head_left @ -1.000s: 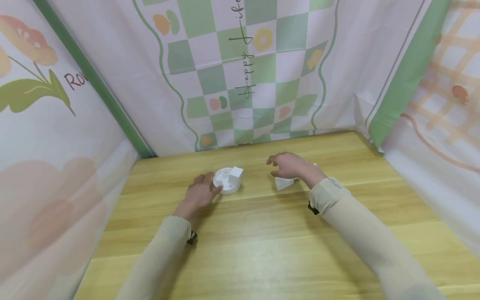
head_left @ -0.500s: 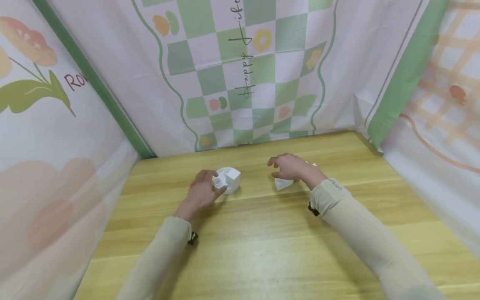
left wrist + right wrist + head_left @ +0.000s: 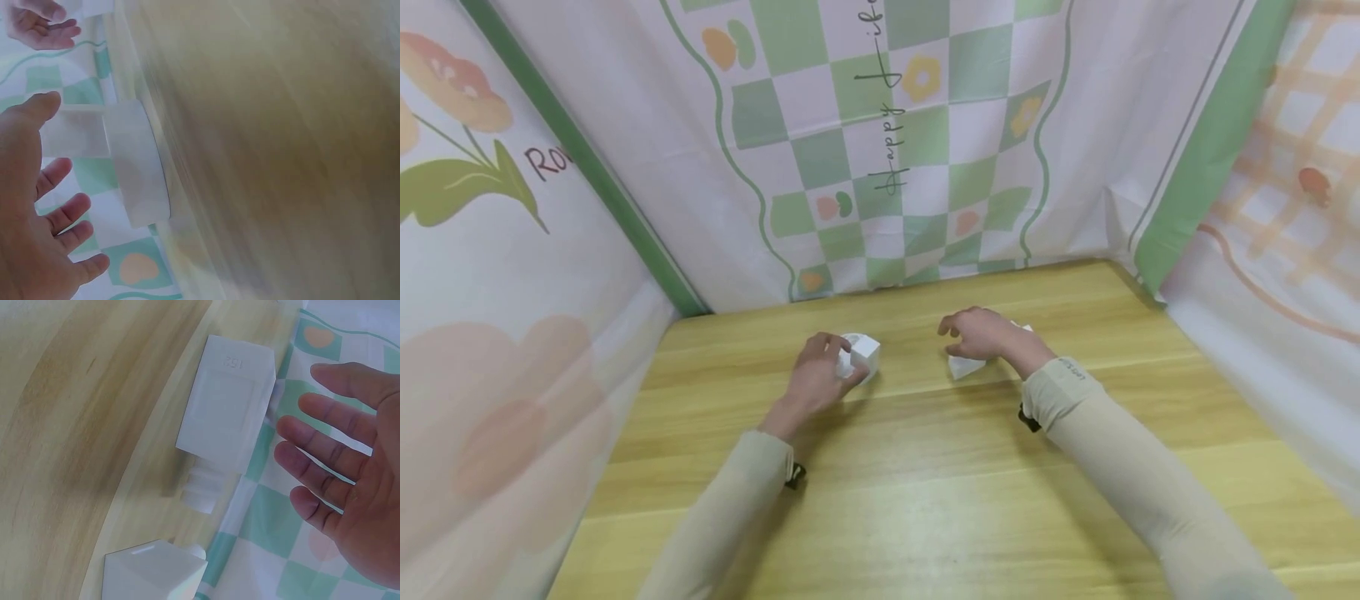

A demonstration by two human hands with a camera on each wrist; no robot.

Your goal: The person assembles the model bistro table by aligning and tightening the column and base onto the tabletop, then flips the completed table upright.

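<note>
In the head view a white round base (image 3: 846,362) sits on the table, with a white square block (image 3: 867,350) standing up from it. My left hand (image 3: 817,375) is at its left side, thumb in front and fingers behind. The left wrist view has the block (image 3: 75,134) between my thumb and index finger, with the fingers spread. My right hand (image 3: 988,333) hovers, fingers loosely bent, over white pieces (image 3: 964,367) that it partly hides. The right wrist view shows a white rectangular piece (image 3: 228,400) embossed "152" beside the fingers, and a white angular piece (image 3: 153,572) below.
A light wooden table (image 3: 910,492) carries all the pieces. Behind it hangs a green-and-white checked cloth (image 3: 887,150). Printed cloths (image 3: 475,275) also close off the left and right sides.
My left hand has moved right over the round base, its thumb and fingers now closer to the square block. My right hand stays nearly still over its pieces.
</note>
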